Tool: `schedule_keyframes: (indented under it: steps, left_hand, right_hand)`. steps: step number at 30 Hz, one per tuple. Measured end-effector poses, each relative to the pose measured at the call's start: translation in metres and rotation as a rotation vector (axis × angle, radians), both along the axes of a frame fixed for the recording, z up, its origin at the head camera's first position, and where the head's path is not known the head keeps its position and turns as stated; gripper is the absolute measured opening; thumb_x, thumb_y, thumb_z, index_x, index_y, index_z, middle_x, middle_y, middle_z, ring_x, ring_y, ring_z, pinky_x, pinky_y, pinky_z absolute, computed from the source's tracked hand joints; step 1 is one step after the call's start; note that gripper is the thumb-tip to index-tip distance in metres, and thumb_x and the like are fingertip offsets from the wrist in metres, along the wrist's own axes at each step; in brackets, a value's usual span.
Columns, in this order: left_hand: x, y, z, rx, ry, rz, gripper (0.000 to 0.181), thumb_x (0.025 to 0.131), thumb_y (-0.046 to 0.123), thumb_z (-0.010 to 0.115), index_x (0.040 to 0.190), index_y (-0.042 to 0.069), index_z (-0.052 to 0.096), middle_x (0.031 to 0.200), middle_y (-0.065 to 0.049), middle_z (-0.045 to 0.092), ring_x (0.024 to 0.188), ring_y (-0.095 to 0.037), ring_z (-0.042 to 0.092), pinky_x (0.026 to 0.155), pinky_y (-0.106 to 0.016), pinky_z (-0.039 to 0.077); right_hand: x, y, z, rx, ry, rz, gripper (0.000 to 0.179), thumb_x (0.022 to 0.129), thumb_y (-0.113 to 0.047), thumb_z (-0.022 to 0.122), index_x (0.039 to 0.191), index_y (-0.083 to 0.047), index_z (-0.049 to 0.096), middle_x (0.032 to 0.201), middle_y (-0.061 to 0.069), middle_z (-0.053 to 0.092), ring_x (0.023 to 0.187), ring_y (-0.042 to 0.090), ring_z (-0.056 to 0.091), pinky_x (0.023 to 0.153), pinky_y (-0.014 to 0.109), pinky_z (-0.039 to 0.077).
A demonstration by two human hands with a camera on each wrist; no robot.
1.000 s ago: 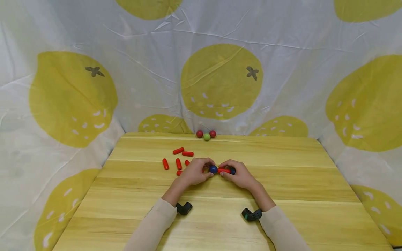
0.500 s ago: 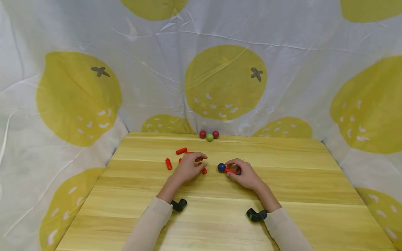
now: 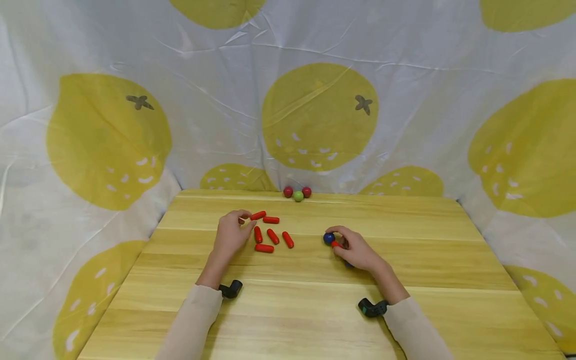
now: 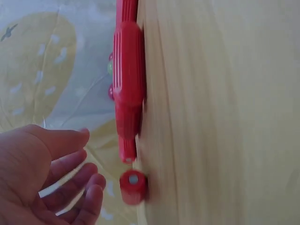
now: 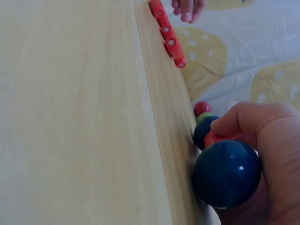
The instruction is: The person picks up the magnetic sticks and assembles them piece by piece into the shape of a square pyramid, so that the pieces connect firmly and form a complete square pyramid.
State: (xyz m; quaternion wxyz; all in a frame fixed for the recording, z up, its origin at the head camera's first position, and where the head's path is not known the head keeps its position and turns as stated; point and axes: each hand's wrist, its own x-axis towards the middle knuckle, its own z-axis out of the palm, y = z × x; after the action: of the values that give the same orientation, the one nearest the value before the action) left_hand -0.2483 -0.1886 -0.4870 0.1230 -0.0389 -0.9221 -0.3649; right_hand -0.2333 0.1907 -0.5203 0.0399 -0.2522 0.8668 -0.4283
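Observation:
On the right, my right hand [image 3: 357, 251] grips a short red rod [image 3: 335, 244] that has a blue ball [image 3: 329, 238] at its far end and a second blue ball [image 5: 227, 173] at its near end. Fingers cover most of this rod. My left hand [image 3: 230, 232] hovers at the left side of a group of loose red rods [image 3: 272, 236], thumb and fingers apart. In the left wrist view nothing is between its fingers, and one red rod [image 4: 133, 187] with a round metal end lies just beyond the fingertips.
Two dark red balls [image 3: 288, 191] and a green ball [image 3: 298, 196] stand at the back edge of the wooden table [image 3: 315, 310]. Behind it hangs a pale cloth [image 3: 216, 110] printed with lemons. Each wrist wears a black device [image 3: 372, 308].
My left hand has left the blue ball and moved left across the rods to their far side. My right hand has shifted slightly right and turned the rod with its balls.

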Motion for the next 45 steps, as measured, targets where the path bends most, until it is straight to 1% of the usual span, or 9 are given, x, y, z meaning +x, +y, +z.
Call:
schedule_keyframes:
  steps: [2, 4, 9, 14, 20, 28, 32, 37, 45]
  left_hand:
    - [0.001, -0.009, -0.001, -0.028, -0.011, 0.038, 0.033, 0.093, 0.025, 0.078, 0.116, 0.003, 0.074, 0.110, -0.018, 0.073, 0.092, -0.032, 0.070, 0.081, -0.047, 0.060]
    - [0.003, -0.017, -0.002, -0.060, -0.048, 0.063, 0.040, 0.091, 0.030, 0.080, 0.119, 0.002, 0.072, 0.109, -0.019, 0.071, 0.091, -0.032, 0.069, 0.079, -0.047, 0.059]
    - [0.008, -0.030, -0.005, -0.098, -0.213, 0.078, 0.056, 0.087, 0.042, 0.082, 0.122, 0.001, 0.066, 0.103, -0.018, 0.067, 0.093, -0.033, 0.062, 0.078, -0.045, 0.055]
    - [0.010, -0.033, -0.004, -0.088, -0.283, 0.095, 0.051, 0.087, 0.037, 0.082, 0.120, 0.003, 0.066, 0.098, -0.014, 0.069, 0.093, -0.031, 0.062, 0.077, -0.042, 0.054]
    - [0.011, -0.035, -0.002, -0.058, -0.274, 0.081, 0.031, 0.089, 0.025, 0.078, 0.112, 0.003, 0.072, 0.096, -0.012, 0.074, 0.089, -0.027, 0.068, 0.077, -0.040, 0.056]
    - [0.007, -0.026, -0.003, -0.020, -0.118, -0.080, 0.024, 0.094, 0.019, 0.075, 0.115, 0.007, 0.074, 0.100, -0.010, 0.073, 0.088, -0.024, 0.067, 0.077, -0.035, 0.055]
    - [0.007, -0.013, -0.002, 0.030, -0.072, -0.168, 0.024, 0.096, 0.017, 0.074, 0.118, 0.008, 0.075, 0.112, -0.010, 0.074, 0.092, -0.024, 0.071, 0.083, -0.040, 0.060]
    - [0.007, 0.007, 0.000, 0.076, -0.067, -0.241, 0.026, 0.096, 0.014, 0.075, 0.122, 0.010, 0.074, 0.124, -0.010, 0.073, 0.093, -0.021, 0.073, 0.087, -0.040, 0.061]
    - [0.004, 0.045, -0.002, 0.077, -0.071, -0.344, 0.027, 0.094, 0.013, 0.077, 0.120, 0.012, 0.075, 0.105, -0.003, 0.076, 0.076, -0.011, 0.068, 0.069, -0.028, 0.058]
  right_hand:
    - [-0.001, 0.000, 0.001, -0.011, -0.034, -0.033, 0.035, 0.099, -0.009, 0.067, 0.133, -0.012, 0.061, 0.079, 0.003, 0.060, 0.066, 0.013, 0.051, 0.061, 0.026, 0.046]
    - [0.000, 0.000, 0.002, -0.023, -0.052, -0.065, 0.032, 0.099, -0.012, 0.067, 0.131, -0.010, 0.062, 0.084, 0.004, 0.061, 0.069, 0.015, 0.053, 0.063, 0.027, 0.047]
    - [0.000, 0.000, 0.000, -0.051, -0.046, -0.148, 0.034, 0.097, -0.012, 0.071, 0.129, -0.005, 0.064, 0.099, 0.009, 0.065, 0.076, 0.018, 0.055, 0.065, 0.025, 0.048]
    - [-0.002, 0.000, -0.004, -0.088, -0.065, -0.231, 0.032, 0.094, -0.018, 0.076, 0.123, -0.008, 0.068, 0.093, 0.008, 0.065, 0.077, 0.019, 0.056, 0.066, 0.025, 0.048]
    - [-0.006, 0.001, -0.013, -0.145, -0.104, -0.307, 0.030, 0.092, -0.024, 0.080, 0.117, -0.011, 0.070, 0.091, 0.007, 0.066, 0.078, 0.017, 0.057, 0.065, 0.024, 0.049]
    - [-0.008, -0.001, -0.013, -0.217, -0.119, -0.292, 0.033, 0.094, -0.021, 0.078, 0.120, -0.004, 0.068, 0.101, 0.017, 0.069, 0.087, 0.024, 0.063, 0.064, 0.025, 0.054]
    - [-0.008, -0.001, -0.012, -0.215, -0.112, -0.279, 0.032, 0.094, -0.022, 0.078, 0.120, -0.005, 0.069, 0.103, 0.016, 0.070, 0.089, 0.024, 0.065, 0.066, 0.025, 0.055]
    - [-0.009, -0.002, -0.012, -0.205, -0.096, -0.267, 0.029, 0.094, -0.023, 0.078, 0.118, -0.009, 0.071, 0.104, 0.012, 0.070, 0.087, 0.019, 0.064, 0.068, 0.025, 0.057]
    - [-0.009, -0.003, -0.013, -0.217, -0.080, -0.261, 0.027, 0.093, -0.021, 0.078, 0.116, -0.008, 0.071, 0.099, 0.010, 0.069, 0.087, 0.018, 0.062, 0.067, 0.025, 0.057]
